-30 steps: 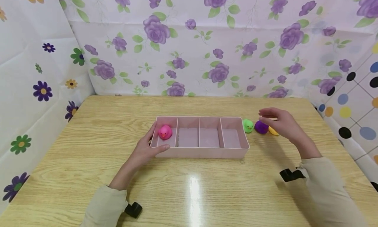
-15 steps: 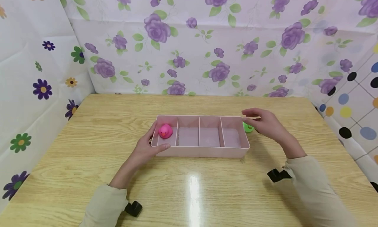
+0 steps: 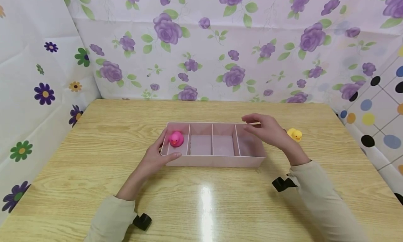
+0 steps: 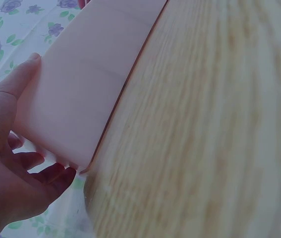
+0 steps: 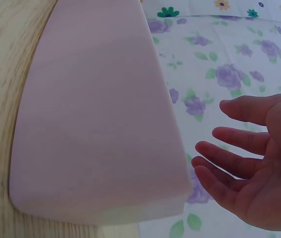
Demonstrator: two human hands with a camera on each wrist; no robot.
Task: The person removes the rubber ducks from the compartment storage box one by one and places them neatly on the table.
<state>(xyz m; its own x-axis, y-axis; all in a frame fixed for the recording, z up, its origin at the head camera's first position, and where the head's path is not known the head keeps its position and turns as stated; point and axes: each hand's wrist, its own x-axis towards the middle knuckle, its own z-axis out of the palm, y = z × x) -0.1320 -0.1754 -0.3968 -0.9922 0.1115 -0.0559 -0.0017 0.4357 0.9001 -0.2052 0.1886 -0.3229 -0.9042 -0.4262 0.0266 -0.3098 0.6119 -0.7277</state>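
Since a second ago the right hand [image 3: 267, 130] has swung from the ducks toward 9 o'clock, over the pink four-compartment plastic tray's [image 3: 217, 161] end cell, hiding green and purple ducks; a knock could shift the tray. Left wrist view: left hand [image 4: 11, 148] grips the tray corner. Right wrist view: fingers [image 5: 234, 163] loosely spread, empty

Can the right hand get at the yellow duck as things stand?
Probably yes. The right hand holds nothing and hovers over the tray's right end, and the yellow duck sits on open table just beside it, with nothing between them.
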